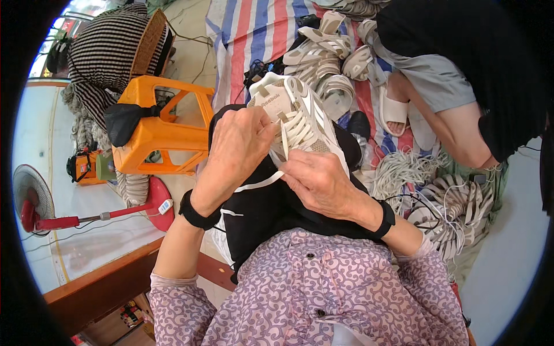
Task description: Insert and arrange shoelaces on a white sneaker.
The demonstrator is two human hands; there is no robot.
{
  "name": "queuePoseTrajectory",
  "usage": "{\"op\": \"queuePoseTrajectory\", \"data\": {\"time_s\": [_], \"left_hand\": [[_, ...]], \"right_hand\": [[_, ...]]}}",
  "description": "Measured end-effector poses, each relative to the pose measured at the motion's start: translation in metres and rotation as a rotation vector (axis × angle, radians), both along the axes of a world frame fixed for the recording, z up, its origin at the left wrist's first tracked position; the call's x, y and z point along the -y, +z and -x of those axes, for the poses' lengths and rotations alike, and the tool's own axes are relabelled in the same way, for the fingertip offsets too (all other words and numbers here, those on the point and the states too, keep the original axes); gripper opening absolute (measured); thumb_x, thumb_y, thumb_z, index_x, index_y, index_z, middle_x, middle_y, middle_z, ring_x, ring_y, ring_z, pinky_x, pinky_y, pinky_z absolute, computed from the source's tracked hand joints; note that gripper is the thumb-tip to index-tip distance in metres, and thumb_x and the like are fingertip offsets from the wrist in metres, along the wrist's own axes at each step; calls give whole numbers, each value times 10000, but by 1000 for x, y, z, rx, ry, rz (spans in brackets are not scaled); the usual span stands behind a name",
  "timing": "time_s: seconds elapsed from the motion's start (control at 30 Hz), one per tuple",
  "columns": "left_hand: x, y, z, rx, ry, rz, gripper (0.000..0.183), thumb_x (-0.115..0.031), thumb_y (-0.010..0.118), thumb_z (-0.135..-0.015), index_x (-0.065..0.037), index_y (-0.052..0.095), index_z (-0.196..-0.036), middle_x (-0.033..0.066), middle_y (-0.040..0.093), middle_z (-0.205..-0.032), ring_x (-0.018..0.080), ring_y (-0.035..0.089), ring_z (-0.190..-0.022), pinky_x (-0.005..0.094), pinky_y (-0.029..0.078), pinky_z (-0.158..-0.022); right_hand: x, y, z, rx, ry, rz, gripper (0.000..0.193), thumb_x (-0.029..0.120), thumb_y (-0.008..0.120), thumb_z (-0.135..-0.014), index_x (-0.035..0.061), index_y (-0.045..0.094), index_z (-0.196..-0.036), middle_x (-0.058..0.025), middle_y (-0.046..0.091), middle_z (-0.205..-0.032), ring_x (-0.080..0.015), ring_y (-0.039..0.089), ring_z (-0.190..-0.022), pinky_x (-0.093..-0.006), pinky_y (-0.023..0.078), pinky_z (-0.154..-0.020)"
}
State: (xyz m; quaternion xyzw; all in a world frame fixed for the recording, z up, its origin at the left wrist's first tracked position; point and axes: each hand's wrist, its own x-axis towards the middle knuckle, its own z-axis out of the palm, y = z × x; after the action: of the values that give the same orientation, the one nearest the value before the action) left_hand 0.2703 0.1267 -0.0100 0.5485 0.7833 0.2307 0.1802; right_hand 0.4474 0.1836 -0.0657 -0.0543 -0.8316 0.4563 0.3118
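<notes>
A beige and white sneaker [268,102] rests on my lap, its tongue end away from me. Flat cream laces cross its front. My left hand [239,147] is closed at the shoe's left eyelet edge, thumb and forefinger pinching the lace near the top rows. Opposite it, my right hand [320,181] pinches the same shoelace [259,185] low over the shoe's front. The loose lace end trails down to the left, below my left hand. Part of the toe is hidden behind my right hand.
An orange plastic stool [158,138] with a black pouch stands at left, near a red fan [34,202]. Ahead, several shoes [323,55] pile on a striped sheet [248,34]. A person in grey shorts [435,78] sits at right, above heaped white laces [404,173].
</notes>
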Motion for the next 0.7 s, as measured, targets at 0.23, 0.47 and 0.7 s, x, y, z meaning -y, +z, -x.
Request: {"op": "queuePoseTrajectory", "data": {"time_s": [0.23,0.47,0.7], "left_hand": [[-2,-11,-3,-95,71,-81,129,-69,641,-802,39,638,-731,211,625,-649,394,631,-624,445,483,-583],[-16,-23,-11,-48,175,-190,147,-89,639,-814,33,644,-733,213,619,-630,400,632,-613,431,493,-568],[12,1,28,933,220,123,231,-173,556,-968,-17,726,-954,-13,631,-681,17,395,-447,184,302,-422]], "right_hand": [[2,0,2,-19,-19,-2,128,-17,692,-781,-13,608,-878,-120,515,-741,-313,583,-638,-412,442,-547],[-1,2,5,40,-34,-148,119,49,691,-793,9,582,-818,-110,504,-741,-306,593,-631,-413,458,-543],[-35,28,-7,89,-48,219,318,-117,560,-797,-11,653,-1083,-170,662,-961,-323,654,-746,-364,516,-659]]}}
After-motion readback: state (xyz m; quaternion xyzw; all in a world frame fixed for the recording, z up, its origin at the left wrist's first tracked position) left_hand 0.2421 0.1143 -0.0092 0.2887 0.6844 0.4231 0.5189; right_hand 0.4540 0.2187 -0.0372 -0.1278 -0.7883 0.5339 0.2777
